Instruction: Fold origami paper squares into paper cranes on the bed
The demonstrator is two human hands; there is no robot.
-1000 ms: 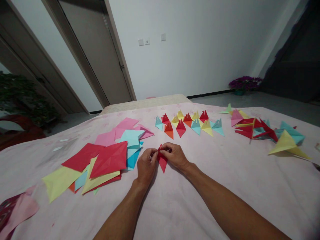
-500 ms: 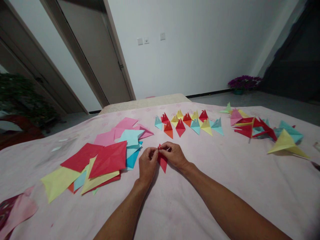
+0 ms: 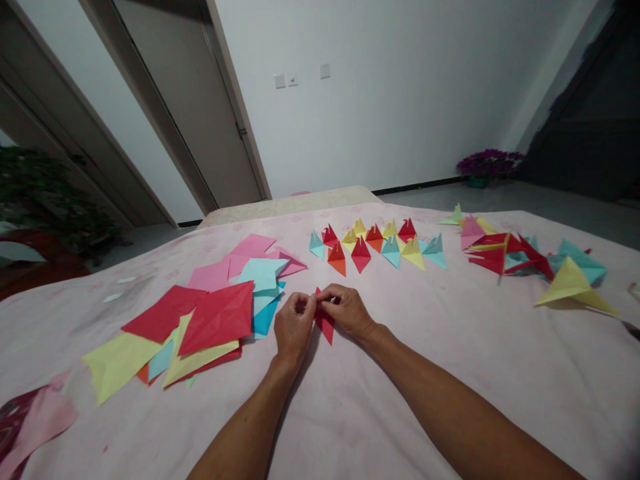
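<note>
Both hands are pinched onto 1 small red folded paper piece (image 3: 325, 323), right in the middle of the bed (image 3: 450, 373), which has a pink sheet over it. The left hand (image 3: 293, 327) grips the left edge of the piece with curled fingers, and the right hand (image 3: 347, 310) has its fingertips closed on the top edge. The pointed lower tip of the red piece sticks out below the 2 hands and sits just above the sheet, or maybe touches it, hard to say.

Just left of the hands there's a messy pile of flat paper squares (image 3: 220, 313), red, yellow, blue and pink, overlapping each other and spreading toward the left edge of the bed. Toward the far edge, a row of finished folded pieces (image 3: 377, 248) stands in red, yellow, orange and light blue, well apart from the hands. Over by the right edge sits a looser heap of folded shapes (image 3: 530, 263), with a bigger yellow one at the near side.
</note>
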